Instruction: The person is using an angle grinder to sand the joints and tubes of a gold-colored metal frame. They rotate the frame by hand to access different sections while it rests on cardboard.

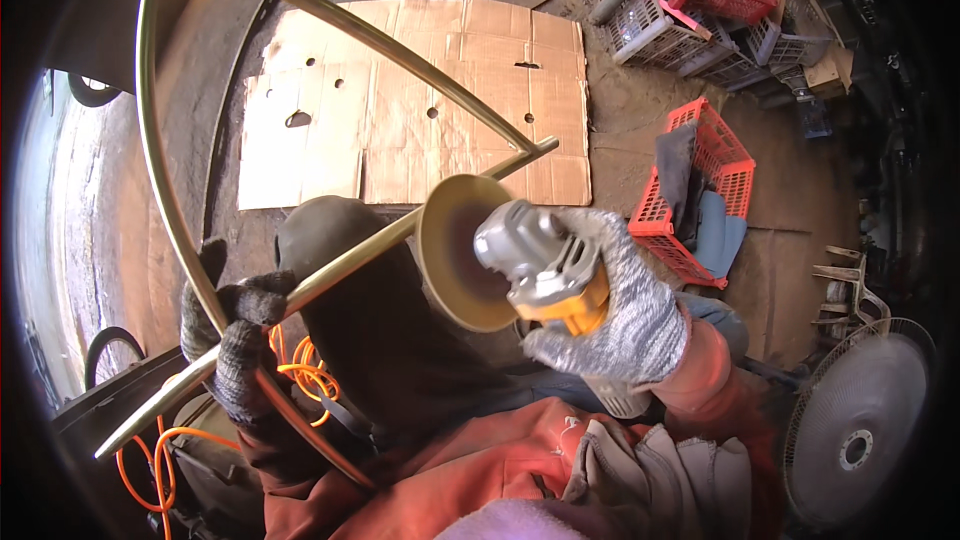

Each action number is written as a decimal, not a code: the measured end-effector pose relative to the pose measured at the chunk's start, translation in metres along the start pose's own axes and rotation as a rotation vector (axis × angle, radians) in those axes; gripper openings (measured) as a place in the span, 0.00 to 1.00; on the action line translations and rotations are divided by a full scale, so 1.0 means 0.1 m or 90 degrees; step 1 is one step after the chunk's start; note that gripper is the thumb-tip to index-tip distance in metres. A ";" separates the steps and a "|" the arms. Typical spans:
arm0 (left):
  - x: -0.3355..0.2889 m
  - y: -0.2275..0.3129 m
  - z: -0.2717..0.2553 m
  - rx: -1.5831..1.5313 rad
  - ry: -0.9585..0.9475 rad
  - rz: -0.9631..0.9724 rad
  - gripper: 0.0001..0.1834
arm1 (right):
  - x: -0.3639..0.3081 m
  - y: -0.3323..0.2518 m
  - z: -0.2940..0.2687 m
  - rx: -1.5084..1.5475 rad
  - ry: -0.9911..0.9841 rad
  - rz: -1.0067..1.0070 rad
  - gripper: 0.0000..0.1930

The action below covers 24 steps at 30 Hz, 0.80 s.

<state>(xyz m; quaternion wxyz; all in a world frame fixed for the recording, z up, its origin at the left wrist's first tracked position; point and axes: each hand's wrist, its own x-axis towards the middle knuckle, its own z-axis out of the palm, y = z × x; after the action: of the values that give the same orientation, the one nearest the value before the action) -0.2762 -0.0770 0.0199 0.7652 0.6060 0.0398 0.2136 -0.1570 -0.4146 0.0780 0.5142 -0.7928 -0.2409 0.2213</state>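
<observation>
I am holding the metal frame [395, 54] off to my left and ahead, its straight bar [345, 270] slanting from low on my left up and away to the right, passing behind the grinding disc [450, 260]. My left grip [240, 332] is clasping the tubes near where the straight bar and the curved bar [154, 140] are crossing, the dark-gloved fingers bending round the metal; beyond that clasp, the lower end is sticking out free. My right grip [640, 310], in a pale grey glove, is wrapping firmly round the angle grinder [530, 250], its silver head pointing left and the disc standing broad side to the bar, its flat running across the bar's long axis. The disc is lying between my two hands as I am looking down, closer to the right one, while the bar's far tip is reaching past it over the cardboard [330, 160] on the floor. Because the disc is covering that stretch of tube, I am not managing to tell whether it is touching the metal or standing just apart.
</observation>
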 end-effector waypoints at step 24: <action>0.01 -0.11 -0.01 0.022 0.071 -0.012 0.35 | -0.13 0.61 -0.09 0.324 0.253 0.128 0.40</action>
<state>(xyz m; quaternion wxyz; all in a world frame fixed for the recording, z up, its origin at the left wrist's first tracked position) -0.2731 -0.0776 0.0098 0.7530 0.6062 0.0918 0.2390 -0.1529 -0.4504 0.0267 0.7083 -0.6864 0.0062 0.1647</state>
